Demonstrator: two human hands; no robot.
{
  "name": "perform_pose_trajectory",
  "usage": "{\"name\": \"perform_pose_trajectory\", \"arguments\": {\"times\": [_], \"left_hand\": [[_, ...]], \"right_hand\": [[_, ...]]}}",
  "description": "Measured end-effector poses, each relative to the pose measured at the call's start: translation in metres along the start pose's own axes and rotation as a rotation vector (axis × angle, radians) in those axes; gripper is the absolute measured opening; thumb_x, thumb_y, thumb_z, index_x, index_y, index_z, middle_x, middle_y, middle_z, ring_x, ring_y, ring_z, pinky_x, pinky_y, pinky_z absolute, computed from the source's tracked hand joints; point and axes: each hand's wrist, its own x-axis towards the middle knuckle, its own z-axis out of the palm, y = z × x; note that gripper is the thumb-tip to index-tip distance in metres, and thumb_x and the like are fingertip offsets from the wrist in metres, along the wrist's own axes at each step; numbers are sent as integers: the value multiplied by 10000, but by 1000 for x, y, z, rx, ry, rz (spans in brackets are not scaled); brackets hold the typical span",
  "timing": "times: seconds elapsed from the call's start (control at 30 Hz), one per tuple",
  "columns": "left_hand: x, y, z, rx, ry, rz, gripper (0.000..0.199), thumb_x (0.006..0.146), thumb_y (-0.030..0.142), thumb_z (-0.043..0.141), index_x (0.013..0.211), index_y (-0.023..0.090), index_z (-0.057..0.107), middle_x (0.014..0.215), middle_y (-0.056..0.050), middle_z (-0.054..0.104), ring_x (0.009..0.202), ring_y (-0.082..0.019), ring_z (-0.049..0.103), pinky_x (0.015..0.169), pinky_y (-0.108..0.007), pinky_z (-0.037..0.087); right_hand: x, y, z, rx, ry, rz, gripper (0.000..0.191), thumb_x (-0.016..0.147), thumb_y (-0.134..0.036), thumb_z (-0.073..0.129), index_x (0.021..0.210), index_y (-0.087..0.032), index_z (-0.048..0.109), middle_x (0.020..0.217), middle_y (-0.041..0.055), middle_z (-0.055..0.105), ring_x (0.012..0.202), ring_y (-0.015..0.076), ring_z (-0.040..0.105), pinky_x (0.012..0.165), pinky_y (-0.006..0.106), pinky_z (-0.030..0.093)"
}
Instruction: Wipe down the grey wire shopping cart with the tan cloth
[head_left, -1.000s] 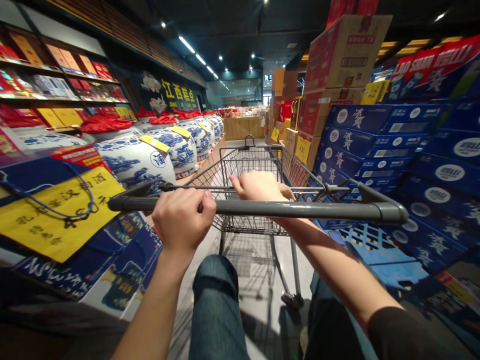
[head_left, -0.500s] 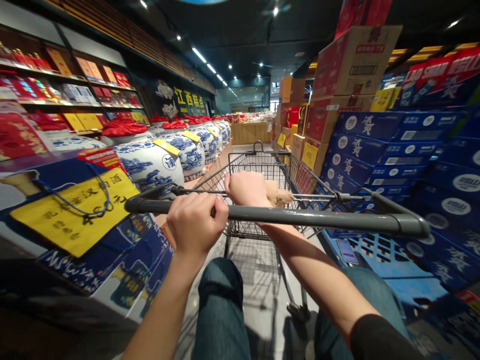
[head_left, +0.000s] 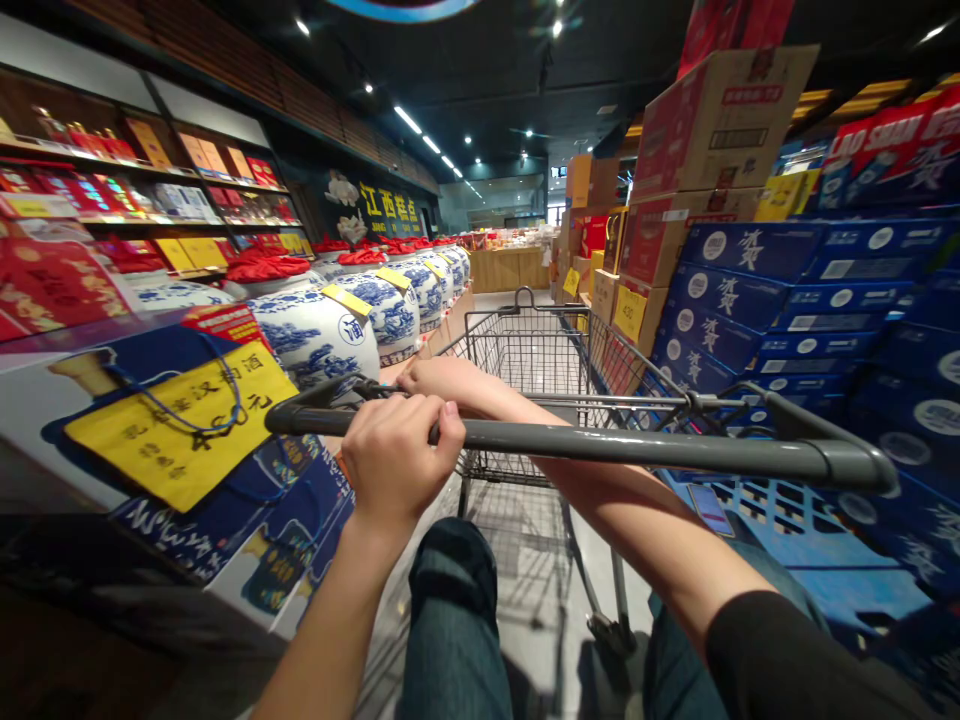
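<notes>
Left hand (head_left: 401,460) curled shut around the grey shopping cart handle (head_left: 637,447), lower centre of the frame; right hand (head_left: 431,376) reaching beyond it above the wire basket (head_left: 525,350), grip impossible to tell; blue-and-white jars (head_left: 315,338) just left.

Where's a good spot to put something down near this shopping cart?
Inside the silver wire shopping cart, the mesh basket has open room past the long grey handle. Ahead, the pale grey floor runs between the blue-and-white porcelain jars and the stacked dark blue cartons. Those jars and cartons are crowded.
</notes>
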Motion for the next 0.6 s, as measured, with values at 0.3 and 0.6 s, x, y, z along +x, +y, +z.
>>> {"name": "perform_pose_trajectory", "arguments": {"times": [0.3,0.6], "left_hand": [[59,-77,3,-209,-382,-325,308,929,288,441,994,224,735,1106,-83,789,1061,-269,711,884,-342,528],[57,-90,23,-197,-534,-388,565,841,157,427,1358,157,655,1403,-143,693,1324,-296,635,1152,-434,477]], "right_hand": [[-45,34,-7,117,-22,93,429,1046,-358,405,962,-146,769,1015,98,811,888,201,734,763,261,507],[22,-7,28,197,240,-190,388,940,-155,527,1307,-129,649,1295,184,746,1121,251,721,990,338,537]]}}
